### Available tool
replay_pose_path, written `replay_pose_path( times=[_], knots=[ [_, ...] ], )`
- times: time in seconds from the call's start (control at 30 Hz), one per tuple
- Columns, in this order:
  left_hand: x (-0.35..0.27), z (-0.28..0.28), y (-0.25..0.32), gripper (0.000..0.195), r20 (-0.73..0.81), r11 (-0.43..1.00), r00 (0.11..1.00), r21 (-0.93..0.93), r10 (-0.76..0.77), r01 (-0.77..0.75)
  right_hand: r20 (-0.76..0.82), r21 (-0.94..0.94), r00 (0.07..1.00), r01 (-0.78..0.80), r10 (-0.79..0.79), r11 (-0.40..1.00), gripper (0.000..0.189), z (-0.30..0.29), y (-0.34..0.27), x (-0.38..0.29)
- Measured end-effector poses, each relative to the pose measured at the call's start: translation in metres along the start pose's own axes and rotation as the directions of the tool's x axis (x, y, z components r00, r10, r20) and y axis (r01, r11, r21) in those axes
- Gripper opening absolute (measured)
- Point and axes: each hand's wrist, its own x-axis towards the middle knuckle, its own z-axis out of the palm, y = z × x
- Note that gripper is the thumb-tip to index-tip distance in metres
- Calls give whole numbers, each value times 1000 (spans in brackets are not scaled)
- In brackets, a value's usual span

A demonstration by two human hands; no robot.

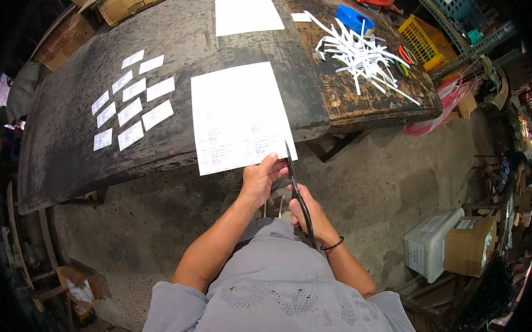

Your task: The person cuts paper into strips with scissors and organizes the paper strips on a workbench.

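My left hand (260, 177) grips the near edge of a white paper sheet (238, 109), thumb on top and fingers beneath. Rows of small print cover the sheet's near part. In my right hand (311, 211) is a pair of scissors (294, 182) with black handles. Its blades meet the sheet's near edge close to the right corner, with a narrow margin to their right. Several small printed paper slips (130, 111) lie spread out on the dark table (61, 131) to the left. A second white sheet (249, 14) lies farther back.
White paper strips (361, 55) are heaped at the table's right, beside a blue tape dispenser (353, 19) and orange-handled scissors (404, 55). Cardboard boxes (133, 5) stand at the far left. A yellow crate (422, 40) sits beyond the right edge. A carton (468, 245) and plastic box (432, 245) stand lower right.
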Motion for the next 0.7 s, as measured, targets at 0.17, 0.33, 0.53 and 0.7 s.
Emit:
replay_pose_path(
  times=[0.17, 0.33, 0.53, 0.7],
  knots=[
    [-1, 2, 0, 29, -11, 1000, 1000, 4, 11, -11, -11, -27, 1000, 7, -7, 1000, 79, 0, 2, 1],
    [0, 2, 0, 28, -11, 1000, 1000, 4, 10, -10, -18, -26, 999, 31, -32, 999, 79, 0, 5, 2],
    [-1, 2, 1, 28, -11, 1000, 1000, 13, 12, -11, -19, -26, 999, 31, -31, 999, 79, 1, 3, 1],
    [-2, 5, 2, 28, -12, 1000, 1000, 8, 3, -3, -68, -82, 994, 78, -83, 994, 84, 3, 20, 6]
  ],
)
